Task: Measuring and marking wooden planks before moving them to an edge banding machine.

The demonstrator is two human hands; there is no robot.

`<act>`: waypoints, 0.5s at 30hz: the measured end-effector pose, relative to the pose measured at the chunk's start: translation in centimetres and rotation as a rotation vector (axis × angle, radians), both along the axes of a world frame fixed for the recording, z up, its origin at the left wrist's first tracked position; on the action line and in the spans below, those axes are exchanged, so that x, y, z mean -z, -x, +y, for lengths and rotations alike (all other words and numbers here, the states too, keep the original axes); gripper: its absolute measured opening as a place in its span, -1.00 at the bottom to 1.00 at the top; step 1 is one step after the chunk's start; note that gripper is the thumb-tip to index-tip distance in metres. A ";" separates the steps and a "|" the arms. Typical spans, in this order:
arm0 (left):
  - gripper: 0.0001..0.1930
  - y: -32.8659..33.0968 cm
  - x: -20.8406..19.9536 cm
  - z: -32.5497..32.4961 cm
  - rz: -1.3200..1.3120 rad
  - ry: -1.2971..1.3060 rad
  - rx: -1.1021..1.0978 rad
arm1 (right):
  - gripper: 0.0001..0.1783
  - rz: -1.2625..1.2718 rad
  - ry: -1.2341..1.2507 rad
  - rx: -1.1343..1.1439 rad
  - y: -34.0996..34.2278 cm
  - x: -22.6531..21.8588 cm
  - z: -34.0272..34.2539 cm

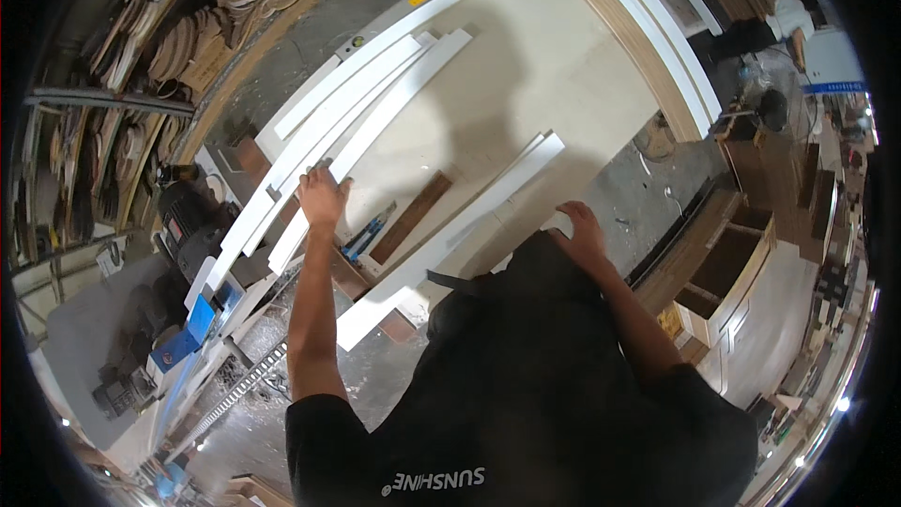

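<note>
My left hand [322, 197] lies across a long white strip [404, 90], its thumb at one edge and its fingers at the other. More white strips [352, 99] lie close beside it along the left side of a pale tabletop [554, 56]. My right hand [584, 237] is held near the tabletop's near right edge, thumb and fingers apart, with nothing visible in it. Between my arms another pair of white strips [469, 225] lies aslant near my body. Left of these are a brown wooden strip [410, 217] and a blue-handled tool [369, 233].
Stacked white and wood-edged boards [648, 28] stand at the table's far right. A dark motor [192, 221] and blue-fitted machine parts [188, 338] are at left, near shelves of curved wood pieces [188, 42]. An open wooden cabinet [723, 272] stands right; another person [784, 23] is beyond.
</note>
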State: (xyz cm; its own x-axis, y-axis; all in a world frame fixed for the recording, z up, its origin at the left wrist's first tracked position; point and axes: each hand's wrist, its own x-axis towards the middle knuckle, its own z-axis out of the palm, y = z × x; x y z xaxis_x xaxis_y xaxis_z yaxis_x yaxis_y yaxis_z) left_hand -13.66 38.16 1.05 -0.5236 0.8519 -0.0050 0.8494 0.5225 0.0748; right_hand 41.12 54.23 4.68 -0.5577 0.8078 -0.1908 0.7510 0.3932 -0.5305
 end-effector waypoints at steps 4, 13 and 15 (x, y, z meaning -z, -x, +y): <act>-0.40 -1.1 -0.4 -0.1 -0.081 -0.001 -0.094 | -0.30 0.069 -0.060 -0.271 5.9 -1.5 0.9; -0.41 -16.3 -1.5 -8.8 -0.327 -0.052 -0.051 | -0.26 0.045 -0.594 -0.813 17.3 -3.6 2.5; -0.46 -19.1 -0.9 -11.9 -0.301 -0.303 0.066 | -0.27 -0.039 -0.515 -0.880 17.2 -1.1 1.8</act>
State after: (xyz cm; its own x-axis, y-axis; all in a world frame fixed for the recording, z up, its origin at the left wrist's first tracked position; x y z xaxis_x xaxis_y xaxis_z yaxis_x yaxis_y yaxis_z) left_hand 5.39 26.25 1.96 -0.4814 0.8700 0.1067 0.7972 0.3840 0.4659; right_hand 23.95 56.07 5.73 -0.9941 0.1036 0.0337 0.0987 0.9875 -0.1226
